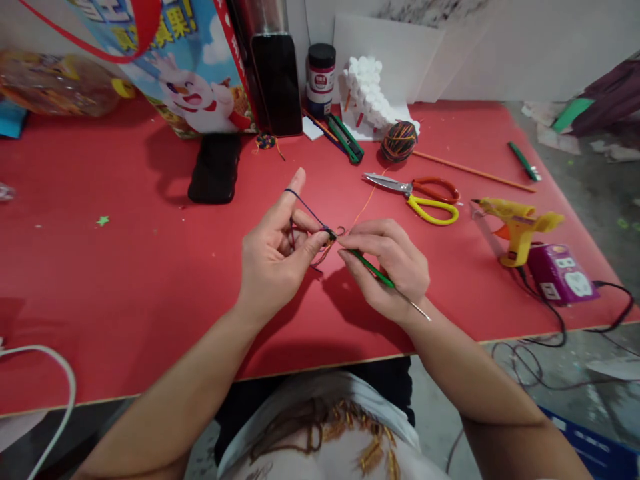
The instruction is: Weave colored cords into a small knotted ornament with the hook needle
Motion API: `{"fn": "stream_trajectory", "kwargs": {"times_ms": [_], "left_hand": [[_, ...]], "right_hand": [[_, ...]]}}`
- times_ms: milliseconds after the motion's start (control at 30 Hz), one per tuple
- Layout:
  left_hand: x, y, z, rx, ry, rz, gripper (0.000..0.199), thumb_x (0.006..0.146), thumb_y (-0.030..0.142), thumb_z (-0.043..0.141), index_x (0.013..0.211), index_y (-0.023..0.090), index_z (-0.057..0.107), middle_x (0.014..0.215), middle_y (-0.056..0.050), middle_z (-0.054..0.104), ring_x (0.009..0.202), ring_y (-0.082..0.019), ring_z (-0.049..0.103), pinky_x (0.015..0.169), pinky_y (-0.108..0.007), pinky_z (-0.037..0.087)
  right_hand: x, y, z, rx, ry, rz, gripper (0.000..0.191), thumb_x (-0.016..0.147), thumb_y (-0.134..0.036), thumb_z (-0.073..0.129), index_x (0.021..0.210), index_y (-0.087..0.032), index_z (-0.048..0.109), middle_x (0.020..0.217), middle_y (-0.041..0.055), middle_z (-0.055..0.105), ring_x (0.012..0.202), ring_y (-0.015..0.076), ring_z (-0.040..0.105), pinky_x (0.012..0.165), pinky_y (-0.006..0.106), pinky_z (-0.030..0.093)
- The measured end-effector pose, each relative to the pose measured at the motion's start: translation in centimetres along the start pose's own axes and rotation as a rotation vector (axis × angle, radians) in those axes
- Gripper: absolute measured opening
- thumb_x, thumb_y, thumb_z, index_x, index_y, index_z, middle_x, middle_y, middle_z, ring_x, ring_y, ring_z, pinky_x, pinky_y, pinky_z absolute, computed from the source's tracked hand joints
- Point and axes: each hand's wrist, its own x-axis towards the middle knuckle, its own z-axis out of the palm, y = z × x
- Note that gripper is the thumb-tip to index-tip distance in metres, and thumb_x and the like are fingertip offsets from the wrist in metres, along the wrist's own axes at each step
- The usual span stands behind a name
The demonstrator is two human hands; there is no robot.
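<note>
My left hand point(277, 253) pinches a small dark piece of yarn work point(330, 235) between thumb and fingers, and a dark blue strand runs up over its raised index finger. Close on the right, my right hand point(387, 267) holds a crochet hook with a green handle point(373, 268); its metal shaft points back toward the wrist. The hook's front tip is hidden by the fingers at the yarn work. An orange strand leads from the work up toward a multicoloured yarn ball point(399, 141) at the back of the red table point(165, 300).
Scissors point(413, 193) with red and yellow handles lie beyond my right hand. At right are a yellow glue gun point(520, 223) and purple box point(560, 273). A black phone point(215, 168), green cutter point(346, 139), jar point(321, 79) and printed bag point(195, 73) are at the back.
</note>
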Motion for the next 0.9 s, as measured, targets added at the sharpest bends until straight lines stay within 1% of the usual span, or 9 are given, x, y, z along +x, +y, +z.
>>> {"fn": "stream_trajectory", "kwargs": {"times_ms": [100,167,233,367,500,600,767,900], "left_hand": [[0.1,-0.6,-0.2,0.076,-0.020,0.114,0.069,0.088,0.013,0.080,0.152,0.033,0.063,0.081,0.003,0.065,0.057,-0.007,0.044,0.050,-0.019,0.041],[0.2,-0.8,-0.3,0.115,-0.024,0.160,0.068,0.089,0.014,0.080,0.152,0.034,0.064,0.084,0.003,0.063,0.056,-0.006,0.042,0.049,-0.019,0.040],[0.2,-0.8,-0.5,0.130,-0.020,0.175,0.066,0.089,0.014,0.080,0.150,0.034,0.065,0.086,0.003,0.062,0.058,-0.007,0.041,0.049,-0.019,0.039],[0.2,-0.7,-0.6,0.118,-0.029,0.143,0.062,0.088,0.016,0.080,0.146,0.034,0.068,0.087,0.002,0.065,0.061,-0.008,0.043,0.052,-0.021,0.040],[0.2,-0.5,-0.5,0.121,-0.065,0.087,0.065,0.088,0.012,0.076,0.149,0.035,0.066,0.091,0.000,0.069,0.065,-0.010,0.048,0.058,-0.024,0.043],[0.1,-0.4,-0.5,0.105,-0.098,0.051,0.068,0.086,0.009,0.074,0.149,0.034,0.067,0.092,0.000,0.071,0.064,-0.010,0.047,0.057,-0.024,0.042],[0.1,-0.5,-0.7,0.084,-0.165,0.013,0.076,0.079,0.003,0.073,0.147,0.036,0.069,0.087,0.002,0.068,0.061,-0.008,0.045,0.054,-0.022,0.039],[0.4,-0.5,-1.2,-0.013,-0.234,-0.047,0.071,0.078,0.004,0.076,0.142,0.034,0.073,0.085,0.000,0.069,0.062,-0.009,0.047,0.055,-0.023,0.042]], "right_hand": [[0.2,-0.2,-0.3,0.028,-0.015,-0.002,0.023,0.095,-0.010,0.072,0.114,-0.022,0.075,0.102,0.0080,0.075,0.091,0.0197,0.075,0.081,0.036,0.064],[0.2,-0.3,-0.4,0.037,-0.028,0.000,0.024,0.095,-0.010,0.071,0.114,-0.023,0.075,0.102,0.0076,0.075,0.090,0.0194,0.075,0.080,0.036,0.064],[0.3,-0.3,-0.6,0.048,-0.035,0.005,0.024,0.095,-0.011,0.071,0.114,-0.024,0.075,0.102,0.0072,0.074,0.090,0.0194,0.074,0.080,0.036,0.064],[0.5,-0.1,-0.9,0.096,-0.054,0.039,0.020,0.094,-0.011,0.073,0.110,-0.022,0.077,0.100,0.0074,0.074,0.089,0.0188,0.074,0.080,0.034,0.062],[0.8,0.2,-1.2,0.182,-0.066,0.080,0.014,0.094,-0.012,0.074,0.104,-0.020,0.079,0.096,0.0081,0.075,0.087,0.0196,0.073,0.078,0.034,0.061],[1.1,0.2,-1.5,0.234,-0.074,0.122,0.011,0.094,-0.013,0.075,0.101,-0.020,0.080,0.092,0.0078,0.075,0.086,0.0206,0.073,0.078,0.036,0.060],[1.4,0.5,-2.2,0.388,-0.120,0.244,0.008,0.092,-0.014,0.078,0.095,-0.020,0.082,0.087,0.0062,0.075,0.084,0.0207,0.071,0.079,0.037,0.058],[1.4,1.0,-2.5,0.556,-0.139,0.398,0.003,0.090,-0.018,0.082,0.092,-0.021,0.084,0.087,0.0054,0.076,0.082,0.0200,0.069,0.078,0.037,0.058]]}}
